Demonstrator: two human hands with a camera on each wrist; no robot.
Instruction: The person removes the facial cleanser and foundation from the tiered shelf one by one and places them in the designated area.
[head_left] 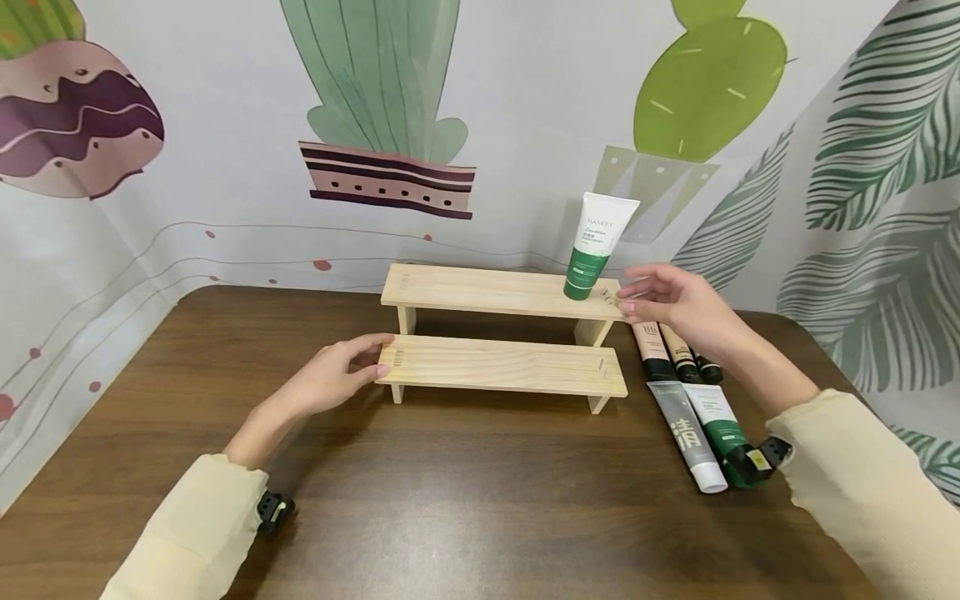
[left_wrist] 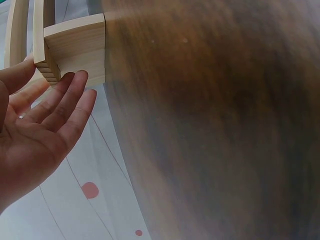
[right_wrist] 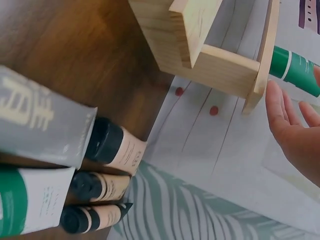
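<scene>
A two-tier wooden stand (head_left: 495,364) is on the brown table, its upper board behind and above the lower one. My left hand (head_left: 326,379) pinches the left end of the lower board between thumb and index finger; the other fingers extend loosely beneath it in the left wrist view. A white and green squeeze tube (head_left: 592,250) stands upright on its cap near the right end of the upper board. Beside that end is my right hand (head_left: 682,308), fingers loosely extended and holding nothing. Whether its fingertips touch the board I cannot tell.
Right of the stand lie a grey tube (head_left: 686,433), another white and green tube (head_left: 716,417) and a pink tube (head_left: 651,346) with a black cap. Two smaller black-capped tubes (right_wrist: 90,185) lie beside them. A cactus-print cloth (head_left: 525,167) hangs behind the table.
</scene>
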